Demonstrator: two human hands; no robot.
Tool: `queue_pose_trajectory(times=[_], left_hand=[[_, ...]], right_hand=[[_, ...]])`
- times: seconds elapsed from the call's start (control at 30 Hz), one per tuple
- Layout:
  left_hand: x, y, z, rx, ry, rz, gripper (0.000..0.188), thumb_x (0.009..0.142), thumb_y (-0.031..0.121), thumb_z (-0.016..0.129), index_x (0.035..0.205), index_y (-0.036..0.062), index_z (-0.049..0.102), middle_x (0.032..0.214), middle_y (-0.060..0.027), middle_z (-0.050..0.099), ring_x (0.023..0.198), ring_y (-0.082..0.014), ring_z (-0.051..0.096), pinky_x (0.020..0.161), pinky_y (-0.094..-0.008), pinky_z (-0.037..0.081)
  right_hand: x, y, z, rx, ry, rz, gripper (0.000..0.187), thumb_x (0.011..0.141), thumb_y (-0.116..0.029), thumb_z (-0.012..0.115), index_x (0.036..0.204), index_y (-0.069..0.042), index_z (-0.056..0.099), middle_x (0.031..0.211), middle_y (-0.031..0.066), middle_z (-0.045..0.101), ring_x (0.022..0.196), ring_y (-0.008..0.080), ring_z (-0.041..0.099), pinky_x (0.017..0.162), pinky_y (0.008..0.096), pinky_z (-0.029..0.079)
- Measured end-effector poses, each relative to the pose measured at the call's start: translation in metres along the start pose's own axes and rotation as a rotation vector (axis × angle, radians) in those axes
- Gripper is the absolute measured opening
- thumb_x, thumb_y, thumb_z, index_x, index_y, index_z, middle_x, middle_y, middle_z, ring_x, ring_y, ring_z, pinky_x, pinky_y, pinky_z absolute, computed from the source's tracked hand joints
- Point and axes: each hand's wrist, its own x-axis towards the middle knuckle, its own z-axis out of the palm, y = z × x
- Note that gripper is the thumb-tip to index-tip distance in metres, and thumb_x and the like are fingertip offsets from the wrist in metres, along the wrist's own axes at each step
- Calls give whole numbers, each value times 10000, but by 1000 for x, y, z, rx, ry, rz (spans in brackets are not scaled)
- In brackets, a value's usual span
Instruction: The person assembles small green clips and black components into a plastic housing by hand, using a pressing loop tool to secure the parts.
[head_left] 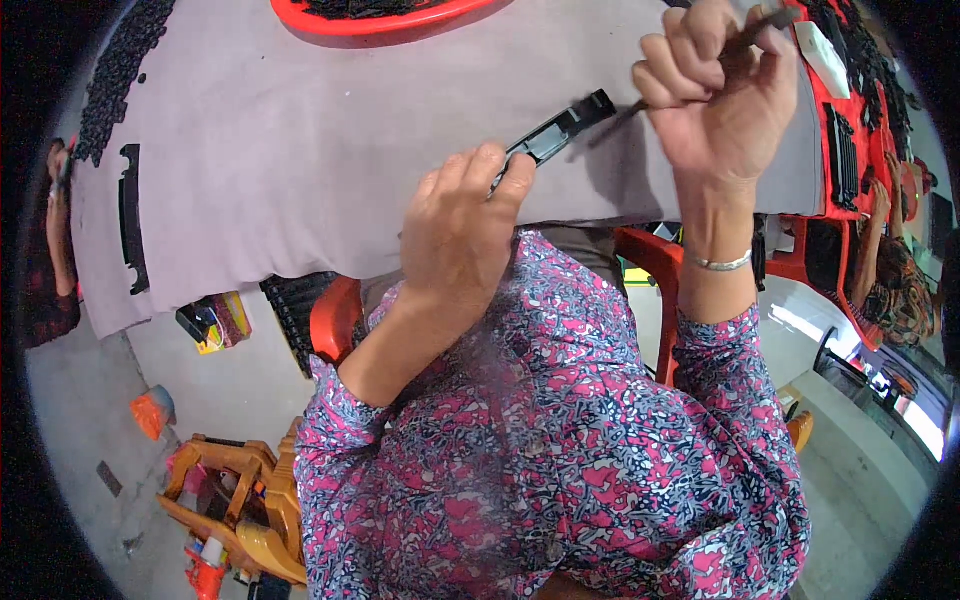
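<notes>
My left hand (460, 225) gripped the black plastic strip (558, 130); my right hand (722, 90) clenched a thin tool (752, 32) at upper right, which I judged could slip and jab my fingers.

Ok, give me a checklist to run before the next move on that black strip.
1. Left hand grips the black strip: ok, fingers closed on its near end.
2. Right hand holds the thin tool: ok, pinched in the fingers.
3. Tool tip on the strip: cannot tell, the hand hides the tip.
4. Strip supported: ok, it lies low over the grey cloth, far end free.
5. Finished strip out of the way: ok, it lies far left on the cloth.
6. Red tray within reach: ok, close to the right hand.
</notes>
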Motion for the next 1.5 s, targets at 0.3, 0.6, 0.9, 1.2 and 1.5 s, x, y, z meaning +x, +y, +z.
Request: queue_pose_trajectory(times=[0.3,0.6,0.9,1.2,1.5], left_hand=[[5,4,-4,34,-92,-11,393,803,69,600,1191,128,624,1165,-82,588,1001,-296,611,829,-425,509],[1,-1,2,-23,-62,18,385,808,67,601,1188,125,618,1185,-94,585,1029,-322,610,839,-437,508],[-3,1,-5,-73,22,67,323,794,126,625,1114,88,651,1172,-52,546,1101,-232,558,867,-390,508],[-3,-4,8,38,9,98,410,804,121,612,1211,129,564,1188,-64,495,1078,-244,562,846,-387,517],[5,-2,-2,22,-19,107,367,790,95,621,1156,94,587,1093,-66,532,1018,-245,584,776,-377,522]], right_hand=[[-12,38,15,-28,-88,37,521,1041,-421,401,616,-121,391,506,-19,283,433,110,183,419,287,174],[-7,43,5,171,-361,89,460,1003,-383,421,621,-139,343,529,-42,241,517,92,215,473,280,178],[-16,33,18,-454,-695,-117,344,919,-154,466,611,-18,395,565,88,429,466,203,373,454,346,339],[0,36,2,-222,-513,136,425,949,-378,483,632,-142,328,588,-45,267,509,104,190,491,297,198],[10,38,-35,224,-569,273,400,949,-381,468,646,-138,375,569,-51,291,512,93,185,481,279,189]])
